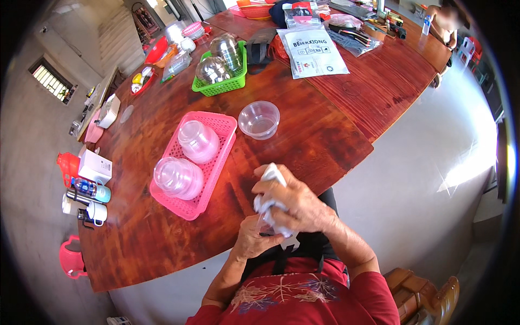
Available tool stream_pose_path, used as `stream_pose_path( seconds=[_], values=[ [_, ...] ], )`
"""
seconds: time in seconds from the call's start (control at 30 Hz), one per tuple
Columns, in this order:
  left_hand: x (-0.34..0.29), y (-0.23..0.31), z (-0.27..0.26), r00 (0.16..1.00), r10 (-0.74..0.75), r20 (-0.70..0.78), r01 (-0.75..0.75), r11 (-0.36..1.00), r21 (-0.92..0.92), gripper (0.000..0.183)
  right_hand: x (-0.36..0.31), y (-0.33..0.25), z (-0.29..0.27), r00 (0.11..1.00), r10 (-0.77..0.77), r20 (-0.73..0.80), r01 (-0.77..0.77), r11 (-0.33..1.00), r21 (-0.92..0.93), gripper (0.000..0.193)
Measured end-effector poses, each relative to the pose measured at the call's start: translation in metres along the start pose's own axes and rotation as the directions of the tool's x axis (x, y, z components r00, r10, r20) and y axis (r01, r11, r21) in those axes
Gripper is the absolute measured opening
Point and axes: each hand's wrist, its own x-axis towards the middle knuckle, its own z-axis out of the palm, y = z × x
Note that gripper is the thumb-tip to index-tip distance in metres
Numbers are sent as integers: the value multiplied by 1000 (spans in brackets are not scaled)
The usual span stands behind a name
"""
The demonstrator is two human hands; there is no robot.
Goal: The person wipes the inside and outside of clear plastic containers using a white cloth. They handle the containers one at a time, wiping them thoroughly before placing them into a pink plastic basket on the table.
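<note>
Close to my body, past the table's front edge, my right hand point(297, 201) is closed around a crumpled white cloth point(272, 174). Just below it, my left hand point(251, 238) grips a clear plastic container point(264, 223), mostly hidden by the fingers and the cloth. The cloth presses against the container. On the table ahead stands a clear round plastic bowl point(260, 120). Left of that, a pink perforated basket point(221, 153) holds two stacks of upside-down clear plastic bowls point(198, 142).
A green basket point(219, 85) with shiny metal bowls stands farther back. Beyond it lie a white plastic package point(314, 51) and assorted items. Mugs and bottles point(93, 199) line the left side. A wooden chair point(425, 298) is at lower right. Another person point(443, 24) is at far right.
</note>
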Motion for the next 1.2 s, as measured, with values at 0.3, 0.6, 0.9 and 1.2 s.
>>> stream_pose_path(
  seconds=[0.3,0.6,0.9,1.2],
  values=[
    [5,-3,5,995,41,-96,-53,991,-126,38,-1,36,12,917,364,-160,-317,912,260,38],
    [-15,-55,-18,966,140,-216,-67,948,312,60,-14,-29,47,990,-116,79,140,857,-496,48],
    [-2,14,-6,993,-107,-43,111,991,80,40,9,6,0,984,125,123,-141,982,127,62],
    [1,1,-1,985,163,61,-158,984,-84,43,-9,53,-10,890,339,304,-452,570,686,50]
  ],
)
